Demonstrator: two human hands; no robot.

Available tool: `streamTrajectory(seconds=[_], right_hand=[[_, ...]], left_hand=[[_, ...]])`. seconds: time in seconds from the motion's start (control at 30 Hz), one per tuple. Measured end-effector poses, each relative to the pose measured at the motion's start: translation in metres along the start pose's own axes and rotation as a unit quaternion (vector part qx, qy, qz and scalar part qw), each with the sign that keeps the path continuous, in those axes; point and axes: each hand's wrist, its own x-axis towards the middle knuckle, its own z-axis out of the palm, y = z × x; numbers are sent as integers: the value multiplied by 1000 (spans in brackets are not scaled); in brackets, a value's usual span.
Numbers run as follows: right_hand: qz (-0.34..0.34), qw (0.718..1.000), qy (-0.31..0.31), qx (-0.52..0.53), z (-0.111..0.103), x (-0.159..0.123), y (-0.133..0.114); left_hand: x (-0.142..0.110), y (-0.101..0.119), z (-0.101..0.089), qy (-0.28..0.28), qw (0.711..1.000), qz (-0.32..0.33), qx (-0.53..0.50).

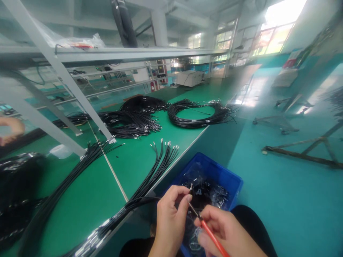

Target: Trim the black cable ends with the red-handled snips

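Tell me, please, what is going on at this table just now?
A person's left hand pinches a small black piece with a silvery tip, while the right hand holds a slim red-handled tool pointed toward it. Both hands are above a blue plastic bin. Bundled black cables lie on the green tabletop beside them.

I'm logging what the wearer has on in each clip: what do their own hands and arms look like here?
Both the left hand and the right hand are bare, with no gloves and no rings or markings that I can make out. No sleeve, watch or band shows on either wrist before the picture's bottom edge.
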Motion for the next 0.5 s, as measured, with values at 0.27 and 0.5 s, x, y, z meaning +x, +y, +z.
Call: streamTrajectory(seconds=[0.27,0.5], right_hand=[[-172,956,228,69,-3,8,7],[-172,950,216,144,4,14,-7]], left_hand=[[-1,0,-2,-64,996,15,66],[-7,9,2,-67,989,62,114]])
